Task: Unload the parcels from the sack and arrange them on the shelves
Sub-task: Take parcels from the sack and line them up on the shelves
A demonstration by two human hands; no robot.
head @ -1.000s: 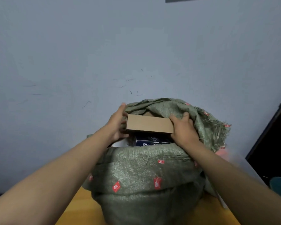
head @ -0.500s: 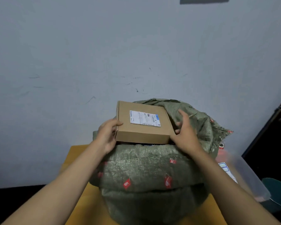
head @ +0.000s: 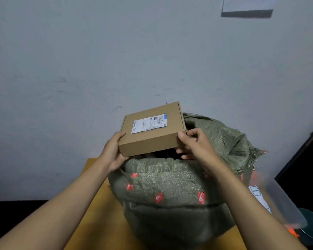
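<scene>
Nearest, a green sack stands open-mouthed on the yellow desk, a clear bin just beside it at the desk's right edge. Above the mouth, a brown box with a white label is tilted; the left hand grips its left corner, the right hand pinches its right corner, fingers curled. Behind is a grey wall.
</scene>
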